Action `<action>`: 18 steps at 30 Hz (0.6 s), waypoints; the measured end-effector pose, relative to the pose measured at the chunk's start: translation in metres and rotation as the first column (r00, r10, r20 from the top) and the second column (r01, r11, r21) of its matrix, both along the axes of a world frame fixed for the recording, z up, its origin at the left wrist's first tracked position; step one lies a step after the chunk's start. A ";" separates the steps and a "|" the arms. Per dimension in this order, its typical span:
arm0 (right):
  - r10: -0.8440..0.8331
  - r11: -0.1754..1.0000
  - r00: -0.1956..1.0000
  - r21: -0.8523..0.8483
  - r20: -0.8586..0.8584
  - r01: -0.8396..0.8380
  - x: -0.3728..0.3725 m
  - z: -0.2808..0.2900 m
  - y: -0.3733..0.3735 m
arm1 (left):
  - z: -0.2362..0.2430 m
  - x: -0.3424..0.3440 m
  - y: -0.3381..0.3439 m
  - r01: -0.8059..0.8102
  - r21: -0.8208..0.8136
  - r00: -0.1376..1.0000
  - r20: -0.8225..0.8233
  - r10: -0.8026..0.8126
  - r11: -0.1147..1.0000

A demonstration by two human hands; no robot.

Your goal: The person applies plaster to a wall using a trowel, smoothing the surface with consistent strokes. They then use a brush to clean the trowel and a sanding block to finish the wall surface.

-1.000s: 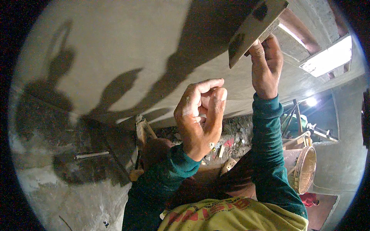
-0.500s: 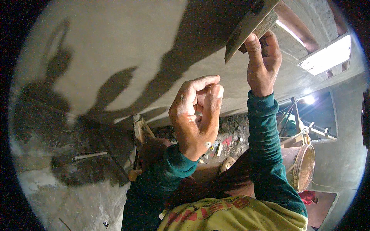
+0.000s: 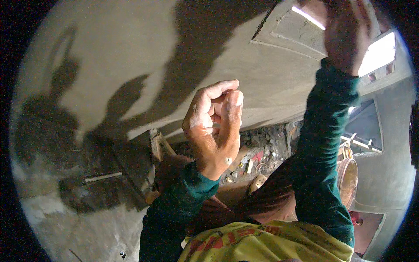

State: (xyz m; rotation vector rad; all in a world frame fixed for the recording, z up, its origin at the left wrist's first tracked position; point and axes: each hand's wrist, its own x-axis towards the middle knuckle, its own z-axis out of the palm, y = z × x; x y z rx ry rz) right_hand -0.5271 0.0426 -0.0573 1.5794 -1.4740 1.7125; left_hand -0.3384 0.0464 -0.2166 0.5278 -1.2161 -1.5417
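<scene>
Two hands: left hand (image 3: pixel 214 126) curled into a fist, right hand (image 3: pixel 347 30) blurred, grip unclear.

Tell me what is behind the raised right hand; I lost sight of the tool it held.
Behind the right hand are the grey plastered wall and a bright opening. The hand is blurred and covers whatever it grips; no tool shows. The left hand is curled shut.

Open air before the plastered wall (image 3: pixel 144 61); rubble (image 3: pixel 266 148) below.

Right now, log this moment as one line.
left hand: curled, nothing visible in it | right hand: raised by ceiling panel, blurred, grip unclear | below: bucket, rubble
</scene>
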 end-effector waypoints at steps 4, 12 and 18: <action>0.143 0.989 0.988 -0.054 0.052 -0.140 0.021 -0.014 0.014 | -0.008 0.020 -0.009 -0.029 0.008 0.999 -0.025 0.029 1.000; -0.090 0.969 0.970 0.245 0.225 0.033 0.021 -0.208 0.031 | -0.006 0.001 0.001 -0.245 -0.107 0.969 0.010 0.247 0.964; -0.199 0.971 0.967 0.167 0.156 0.173 0.047 -0.232 0.003 | -0.006 0.015 -0.003 -0.262 -0.154 0.962 0.041 0.271 0.953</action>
